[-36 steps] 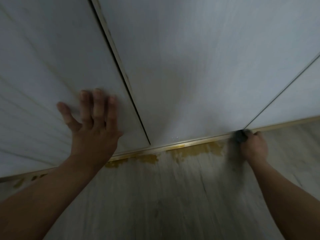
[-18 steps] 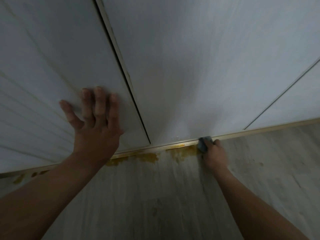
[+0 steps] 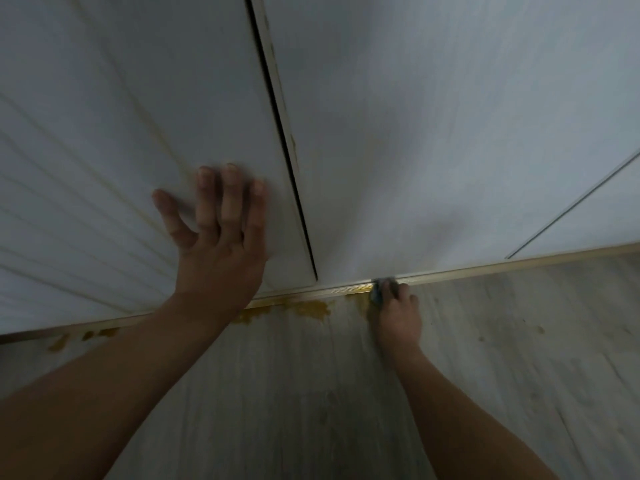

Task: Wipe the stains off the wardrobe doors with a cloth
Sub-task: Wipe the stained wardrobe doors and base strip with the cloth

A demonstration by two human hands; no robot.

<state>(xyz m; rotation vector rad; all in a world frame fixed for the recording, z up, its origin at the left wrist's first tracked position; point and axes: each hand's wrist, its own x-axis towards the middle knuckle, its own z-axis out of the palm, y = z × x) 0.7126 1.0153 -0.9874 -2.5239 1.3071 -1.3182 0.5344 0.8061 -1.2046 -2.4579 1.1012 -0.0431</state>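
The left hand (image 3: 221, 244) is laid flat against the lower part of the left door (image 3: 138, 116), close beside the dark gap (image 3: 284, 150) that parts it from the middle door (image 3: 433, 133). Its fingers are stretched straight up the panel, three of them close together and the one farthest left spread apart; nothing is held in it. Its forearm is extended from the lower left corner of the view. The right hand (image 3: 398, 317) is placed lower and to the right, at the foot of the middle door, with its back turned to the camera and its fingers curled round a small grey-blue cloth (image 3: 378, 292). The cloth is bunched in that grip and pressed against the gold strip (image 3: 519, 268) that runs along the bottom of the doors; only a little of it is shown beyond the knuckles. The right forearm is extended from the lower right corner, the wrist nearly straight. Yellow-brown stains (image 3: 311, 308) are spread on the pale wood-grain floor (image 3: 346, 393) just below the strip, between the two hands, and smaller patches are seen farther left. A third door (image 3: 595, 209) is partly seen at the right edge.
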